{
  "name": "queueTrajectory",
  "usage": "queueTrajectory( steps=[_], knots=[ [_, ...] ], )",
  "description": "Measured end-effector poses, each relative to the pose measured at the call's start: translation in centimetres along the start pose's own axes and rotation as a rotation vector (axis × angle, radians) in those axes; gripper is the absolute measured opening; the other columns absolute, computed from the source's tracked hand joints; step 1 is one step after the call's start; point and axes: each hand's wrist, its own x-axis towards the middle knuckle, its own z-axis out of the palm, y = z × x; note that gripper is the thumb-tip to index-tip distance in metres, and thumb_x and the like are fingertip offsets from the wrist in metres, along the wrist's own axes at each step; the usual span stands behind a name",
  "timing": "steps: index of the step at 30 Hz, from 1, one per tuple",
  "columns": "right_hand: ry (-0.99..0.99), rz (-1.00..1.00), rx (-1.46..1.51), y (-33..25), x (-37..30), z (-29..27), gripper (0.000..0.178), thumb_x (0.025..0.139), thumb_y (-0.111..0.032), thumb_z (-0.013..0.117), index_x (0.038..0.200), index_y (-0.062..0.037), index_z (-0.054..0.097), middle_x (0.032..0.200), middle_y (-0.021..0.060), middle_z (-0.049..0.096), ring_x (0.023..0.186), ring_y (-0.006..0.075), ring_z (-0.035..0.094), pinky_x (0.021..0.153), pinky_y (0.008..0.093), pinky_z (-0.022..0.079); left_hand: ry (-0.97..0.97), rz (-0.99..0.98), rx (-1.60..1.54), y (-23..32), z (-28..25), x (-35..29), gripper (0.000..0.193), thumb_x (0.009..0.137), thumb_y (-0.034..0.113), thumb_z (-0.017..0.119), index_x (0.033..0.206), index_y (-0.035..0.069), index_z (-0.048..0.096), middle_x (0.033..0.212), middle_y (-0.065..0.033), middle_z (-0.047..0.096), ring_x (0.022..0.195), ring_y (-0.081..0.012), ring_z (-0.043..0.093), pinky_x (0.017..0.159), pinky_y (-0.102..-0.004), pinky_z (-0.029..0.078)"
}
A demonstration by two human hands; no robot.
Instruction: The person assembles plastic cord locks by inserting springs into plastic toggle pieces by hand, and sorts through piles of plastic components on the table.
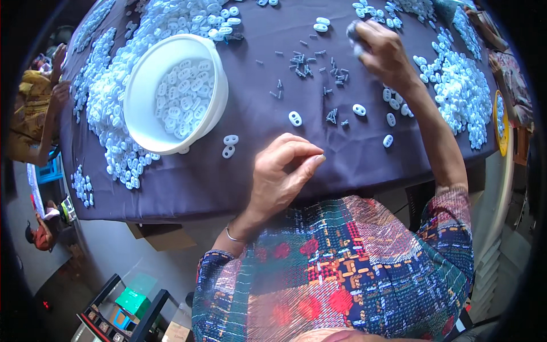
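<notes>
My left hand (285,171) hovers just above the near part of the cloth, thumb and forefinger pinched together. Whatever lies between those fingertips, if anything, is too small to make out. Farther off to the right, my right hand (384,54) is closed round a dark rounded thing (353,29) with a pale lower end, blurred. Short grey screws (302,65) lie loose between the hands, with another little cluster of screws (332,115) nearer me. A white oval two-holed plastic piece (294,118) rests beyond my left hand. More such oval pieces (394,100) lie below my right wrist.
A white plastic tub (132,108) holding many oval pieces stands on the dark tablecloth (250,97). Heaps of oval pieces surround its left side (105,122) and spread at the right (464,102). Other people's arms (48,114) reach in at the left and right table edges.
</notes>
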Motion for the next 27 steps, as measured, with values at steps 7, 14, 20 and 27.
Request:
queueTrajectory(
  steps=[7,14,20,27],
  knots=[
    [-0.62,-0.246,0.503,-9.2,-3.5,-3.9,0.014,0.07,0.003,0.061,0.082,-0.0041,0.059,0.076,0.0119,0.055,0.07,0.0328,0.058,0.06,0.0387,0.047,0.066,0.038,-0.06,-0.8,-0.6,-0.7,0.007,0.079,-0.001,0.067,0.085,-0.003,0.065,0.088,-0.0077,0.061,0.084,-0.013,0.056,0.075,-0.0246,0.045],
    [-0.223,-0.015,0.469,-9.9,-6.4,-3.7,0.023,0.071,0.009,0.06,0.092,-0.0002,0.061,0.084,0.0122,0.055,0.068,0.0283,0.058,0.059,0.0344,0.047,0.142,-0.136,-0.29,-0.6,-0.4,-0.8,0.008,0.08,-0.002,0.068,0.088,-0.003,0.066,0.088,-0.0074,0.062,0.079,-0.0121,0.058,0.069,-0.024,0.046],
    [-0.096,0.256,0.397,-11.7,-9.6,-3.9,0.019,0.075,0.005,0.066,0.093,0.0055,0.061,0.086,0.0117,0.058,0.072,0.0215,0.06,0.06,0.0293,0.047,0.151,-0.128,-0.341,-0.7,-0.7,-1.0,0.009,0.08,-0.003,0.067,0.089,-0.003,0.066,0.089,-0.0081,0.061,0.082,-0.012,0.058,0.073,-0.0238,0.046],
    [-0.034,0.331,0.205,-14.6,-9.8,-1.1,0.027,0.068,-0.007,0.074,0.09,-0.0011,0.058,0.084,0.0111,0.055,0.075,0.0294,0.055,0.066,0.0378,0.042,0.123,-0.125,-0.296,-0.6,-0.6,-1.0,0.01,0.079,-0.003,0.068,0.089,-0.003,0.065,0.089,-0.0084,0.062,0.083,-0.0132,0.058,0.074,-0.0245,0.046]
  ],
)
